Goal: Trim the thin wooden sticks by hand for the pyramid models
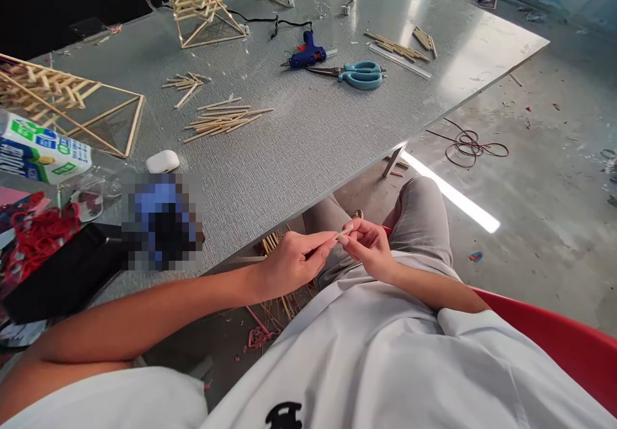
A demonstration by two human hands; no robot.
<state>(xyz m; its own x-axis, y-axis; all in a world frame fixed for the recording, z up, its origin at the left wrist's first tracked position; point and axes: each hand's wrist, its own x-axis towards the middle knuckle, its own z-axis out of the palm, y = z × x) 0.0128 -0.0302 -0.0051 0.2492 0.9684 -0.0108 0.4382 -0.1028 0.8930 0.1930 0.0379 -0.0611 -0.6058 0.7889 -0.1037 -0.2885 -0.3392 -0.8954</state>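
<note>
Above my lap, both hands meet at a small pale stick. My left hand pinches its left end between thumb and fingers. At its right end, the fingertips of my right hand are closed on the same stick. Much of the stick is covered by my fingers. On the grey table beyond my hands lie a pile of thin wooden sticks, a smaller pile of short sticks, a blue glue gun and scissors with light blue handles.
Wooden stick frames stand at the table's back left. A bottle, a white case, red string and a black box are at the left. More sticks lie far right. A cable coils on the floor.
</note>
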